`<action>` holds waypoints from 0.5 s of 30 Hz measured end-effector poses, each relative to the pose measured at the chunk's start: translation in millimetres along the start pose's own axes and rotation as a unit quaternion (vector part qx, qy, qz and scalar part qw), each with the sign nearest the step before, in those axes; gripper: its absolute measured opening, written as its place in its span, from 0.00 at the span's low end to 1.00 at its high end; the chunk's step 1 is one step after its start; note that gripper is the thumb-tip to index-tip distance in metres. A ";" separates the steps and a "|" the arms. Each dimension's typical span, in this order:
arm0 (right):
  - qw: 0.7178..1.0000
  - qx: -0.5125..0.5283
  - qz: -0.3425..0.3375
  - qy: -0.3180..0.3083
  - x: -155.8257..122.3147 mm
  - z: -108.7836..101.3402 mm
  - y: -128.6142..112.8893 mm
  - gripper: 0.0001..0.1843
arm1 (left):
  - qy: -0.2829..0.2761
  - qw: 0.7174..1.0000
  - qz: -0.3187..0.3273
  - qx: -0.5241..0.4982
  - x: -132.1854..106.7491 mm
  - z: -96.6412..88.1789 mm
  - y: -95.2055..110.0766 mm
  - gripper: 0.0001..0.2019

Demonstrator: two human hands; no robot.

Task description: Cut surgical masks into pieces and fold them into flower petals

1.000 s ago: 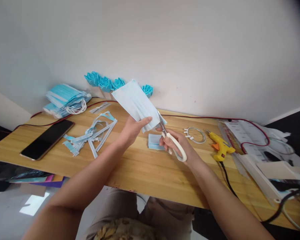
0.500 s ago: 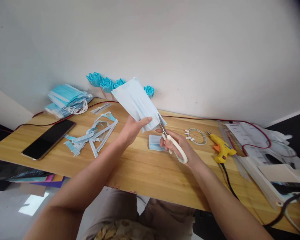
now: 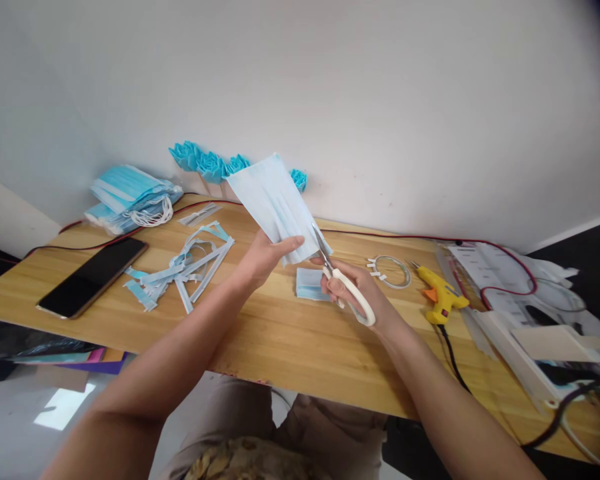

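Note:
My left hand (image 3: 265, 257) pinches the lower edge of a pale blue face mask sheet (image 3: 273, 203), held up and tilted above the wooden table (image 3: 290, 340). My right hand (image 3: 353, 293) grips white-handled scissors (image 3: 337, 277); their blades meet the sheet's lower right edge. A small cut blue piece (image 3: 309, 283) lies on the table just under both hands.
Cut mask strips (image 3: 185, 267) and a black phone (image 3: 91, 277) lie left. A stack of masks (image 3: 130, 197) and blue mask flowers (image 3: 210, 163) sit by the wall. A yellow glue gun (image 3: 441, 297), ear loops (image 3: 393, 270), cables and white boxes (image 3: 525, 320) fill the right.
The scissors have slid slightly further into the sheet's edge; the sheet and both hands stay almost where they were.

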State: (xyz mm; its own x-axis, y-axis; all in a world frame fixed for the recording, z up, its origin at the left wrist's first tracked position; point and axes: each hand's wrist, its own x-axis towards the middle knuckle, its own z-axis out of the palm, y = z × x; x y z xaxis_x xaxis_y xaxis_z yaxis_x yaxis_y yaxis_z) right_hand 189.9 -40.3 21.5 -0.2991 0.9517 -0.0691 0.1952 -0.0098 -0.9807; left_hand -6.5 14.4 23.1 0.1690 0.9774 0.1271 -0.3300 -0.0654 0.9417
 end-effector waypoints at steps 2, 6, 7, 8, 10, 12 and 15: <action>1.000 0.009 0.005 0.001 0.0 -0.1 0.7 0.38 | -0.002 1.000 0.004 -0.001 0.2 0.0 -0.4 0.22; 1.000 0.022 0.019 0.004 -0.5 0.3 0.1 0.38 | 0.001 1.000 0.003 0.004 0.0 0.2 0.4 0.22; 0.999 0.024 0.021 0.005 -0.7 0.7 -0.4 0.38 | 0.000 1.000 0.002 0.006 -0.1 0.3 0.9 0.22; 0.999 0.025 0.022 0.007 -1.0 1.2 -1.1 0.39 | -0.003 1.000 0.001 0.007 -0.4 0.4 1.3 0.22; 0.999 0.030 0.018 0.011 -1.7 2.3 -3.2 0.39 | -0.007 1.000 0.002 0.009 -0.8 0.6 1.9 0.21; 0.999 0.035 0.009 0.015 -2.4 3.4 -5.7 0.38 | -0.008 1.000 0.004 0.011 -1.0 0.8 1.8 0.21; 0.999 0.036 0.006 0.016 -2.8 4.3 -8.0 0.37 | -0.002 1.000 0.007 0.010 -0.7 0.9 1.3 0.22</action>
State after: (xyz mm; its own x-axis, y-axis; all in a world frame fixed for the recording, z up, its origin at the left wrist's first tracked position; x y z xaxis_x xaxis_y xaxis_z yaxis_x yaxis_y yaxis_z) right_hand 185.2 -44.2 28.8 -0.2667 0.9607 -0.0763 0.1315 -0.0422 -0.9904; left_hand -6.2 13.4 24.5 0.1678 0.9758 0.1405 -0.3144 -0.0821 0.9457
